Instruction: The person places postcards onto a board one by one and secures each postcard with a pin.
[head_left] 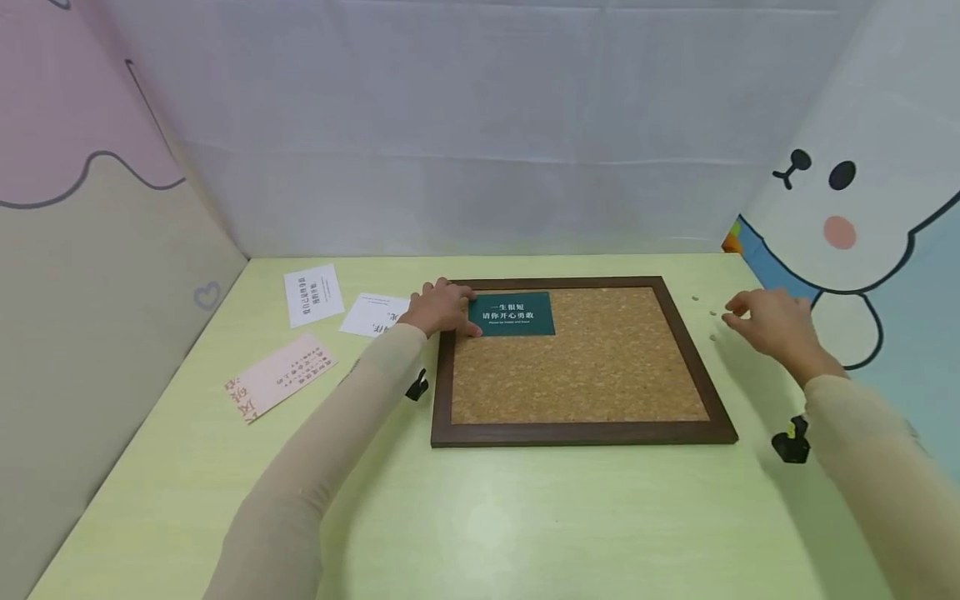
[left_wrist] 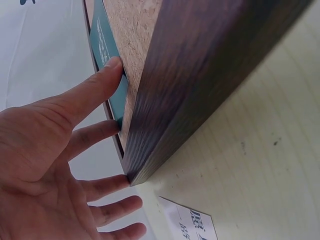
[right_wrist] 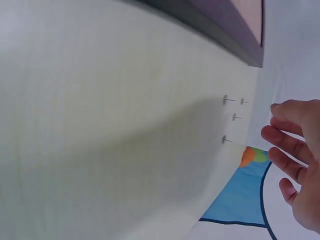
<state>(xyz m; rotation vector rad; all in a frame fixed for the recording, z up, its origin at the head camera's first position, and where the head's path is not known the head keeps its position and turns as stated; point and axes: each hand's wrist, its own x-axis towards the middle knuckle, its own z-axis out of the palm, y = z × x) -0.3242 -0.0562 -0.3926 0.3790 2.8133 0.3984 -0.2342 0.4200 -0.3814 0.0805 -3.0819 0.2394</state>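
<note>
A dark-framed cork board (head_left: 585,383) lies on the table, with a green card (head_left: 525,328) in its upper left corner. My left hand (head_left: 441,308) reaches over the frame's left side; its thumb and forefinger touch the card's left end. In the left wrist view, the other fingers (left_wrist: 117,210) extend past the frame, fairly straight. My right hand (head_left: 776,327) is raised right of the board, fingers loosely bent and thumb near the forefinger. Nothing shows between its fingertips. Close to it on the table are several small thumbtacks (right_wrist: 235,117), points up.
Left of the board lie a white card (head_left: 313,296), a second white card (head_left: 363,315) partly hidden by the left hand, and a pink card (head_left: 288,373). Pale cloth walls (head_left: 480,150) close off the table's back and sides.
</note>
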